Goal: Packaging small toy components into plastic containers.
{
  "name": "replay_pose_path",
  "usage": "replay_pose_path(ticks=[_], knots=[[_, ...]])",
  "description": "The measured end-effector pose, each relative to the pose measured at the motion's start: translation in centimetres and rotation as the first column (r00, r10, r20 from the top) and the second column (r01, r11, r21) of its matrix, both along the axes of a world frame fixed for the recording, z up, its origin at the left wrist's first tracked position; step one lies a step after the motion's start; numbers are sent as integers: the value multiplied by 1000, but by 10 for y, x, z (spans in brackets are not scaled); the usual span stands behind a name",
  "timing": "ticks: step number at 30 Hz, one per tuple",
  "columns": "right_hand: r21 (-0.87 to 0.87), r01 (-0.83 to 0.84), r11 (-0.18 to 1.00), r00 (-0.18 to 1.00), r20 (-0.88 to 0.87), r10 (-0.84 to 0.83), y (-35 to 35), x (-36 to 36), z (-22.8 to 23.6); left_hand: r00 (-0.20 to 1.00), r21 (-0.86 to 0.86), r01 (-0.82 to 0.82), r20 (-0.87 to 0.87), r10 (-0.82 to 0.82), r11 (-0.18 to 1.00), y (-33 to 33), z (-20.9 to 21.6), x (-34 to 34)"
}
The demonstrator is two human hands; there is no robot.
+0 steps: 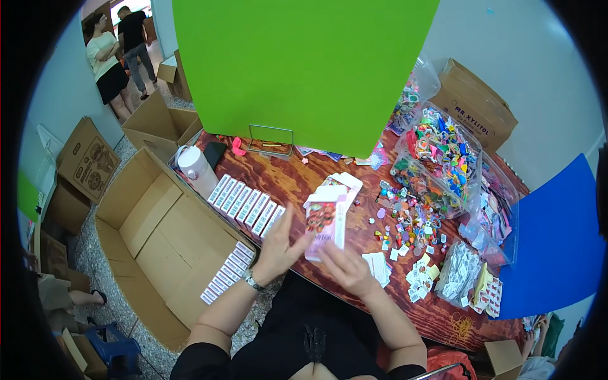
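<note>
Over a wood-grained table [272,170], a pink carton [324,218] stands between both hands: the right hand [350,271] clamps its lower right edge, while the left hand's [277,249] thumb and forefinger spread apart at its left; contact is unclear. Printing marks its face. Dark lettering crosses a brown box [475,104] beside the pale wall [525,57].

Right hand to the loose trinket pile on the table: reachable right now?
Probably yes: the trinket pile lies ahead and to the right of the right hand, with nothing tall between. The hand is on the pink box, though, so it would likely need to let go first.
</note>
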State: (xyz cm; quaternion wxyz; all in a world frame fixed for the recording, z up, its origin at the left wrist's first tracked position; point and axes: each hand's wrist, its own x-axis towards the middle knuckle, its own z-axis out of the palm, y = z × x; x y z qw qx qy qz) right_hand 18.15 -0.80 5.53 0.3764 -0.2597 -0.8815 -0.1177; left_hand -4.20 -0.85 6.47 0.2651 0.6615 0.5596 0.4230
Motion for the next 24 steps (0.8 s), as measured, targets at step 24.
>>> replay_pose_path(ticks=[24], knots=[[-338,129,932,954,-214,-210,-24,6,35,976,379,7,-204,76,925,-22,-22,55]])
